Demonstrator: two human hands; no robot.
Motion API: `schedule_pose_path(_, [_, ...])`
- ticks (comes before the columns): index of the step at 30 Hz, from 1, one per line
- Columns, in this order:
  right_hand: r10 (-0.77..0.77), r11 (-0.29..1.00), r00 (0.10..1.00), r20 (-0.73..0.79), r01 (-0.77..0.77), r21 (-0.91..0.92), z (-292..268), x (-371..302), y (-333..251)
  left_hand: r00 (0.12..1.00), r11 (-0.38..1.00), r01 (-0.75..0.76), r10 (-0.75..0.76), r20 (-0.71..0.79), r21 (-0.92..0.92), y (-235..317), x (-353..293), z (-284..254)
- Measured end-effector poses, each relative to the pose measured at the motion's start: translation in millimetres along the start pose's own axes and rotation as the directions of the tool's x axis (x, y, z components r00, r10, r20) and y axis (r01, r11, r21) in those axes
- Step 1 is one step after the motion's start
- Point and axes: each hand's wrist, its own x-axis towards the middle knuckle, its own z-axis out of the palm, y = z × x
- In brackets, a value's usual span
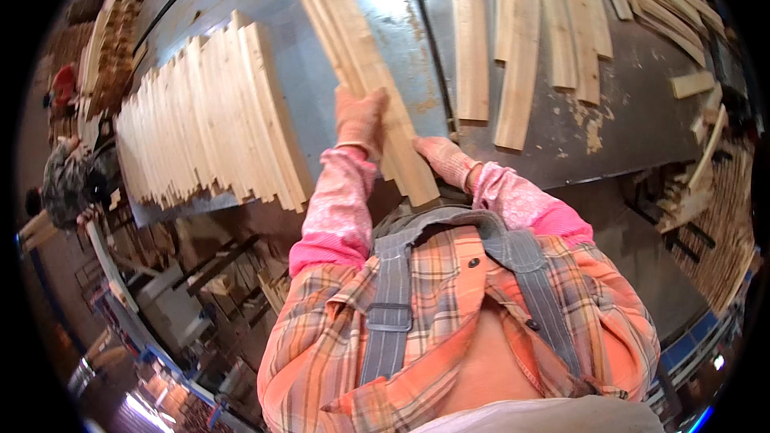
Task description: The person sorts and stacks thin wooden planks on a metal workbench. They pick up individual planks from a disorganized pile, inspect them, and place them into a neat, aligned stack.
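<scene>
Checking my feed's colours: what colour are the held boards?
The held boards are pale yellowish tan, seen best in the head view.

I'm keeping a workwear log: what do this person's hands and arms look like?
The left hand and right hand seem to wear orange-toned knit gloves. Pale pink, white-patterned sleeve covers end in bright pink bands toward the elbows. Above are orange-and-grey plaid shirt sleeves.

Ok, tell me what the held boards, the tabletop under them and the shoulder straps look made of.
Held boards: apparently bare wood, judging by pale colour and grain. Tabletop: probably metal, given its grey, glossy reflections. Shoulder straps: woven fabric, perhaps denim, striped and matte.
</scene>
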Motion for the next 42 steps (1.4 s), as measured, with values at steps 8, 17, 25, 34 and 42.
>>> schedule_pose_path(8, [0.06, 0.748, 0.988, -0.141, -0.138, -0.649, -41.1, -10.2, -87.5, 0.986, 0.651, 0.079, 0.061, -0.156, 0.755, -0.2, 15.0, 29.8])
schedule_pose_path(17, [0.243, 0.587, 0.592, -0.768, -0.72, -0.37, -131.7, -53.2, -70.2, 0.986, 0.699, 0.086, 0.045, -0.163, 0.71, 1.6, 35.0, -0.7])
schedule_pose_path(25, [-0.068, 0.981, 0.856, -0.512, 0.15, 0.12, -123.7, -85.0, -59.8, 0.977, 0.956, 0.057, -0.113, 0.182, 0.288, 4.2, 28.4, -104.6])
schedule_pose_path(34, [-0.104, 0.977, 0.981, 0.162, 0.131, -0.17, -8.8, 23.1, -76.0, 0.955, 0.989, 0.145, -0.144, 0.259, 0.015, -38.8, 26.5, -127.0])
schedule_pose_path(42, [0.086, 0.846, 0.993, 0.084, -0.028, -0.533, 9.5, 45.5, -95.8, 0.964, 0.985, 0.16, -0.142, 0.223, -0.064, -32.8, 19.8, -130.8])
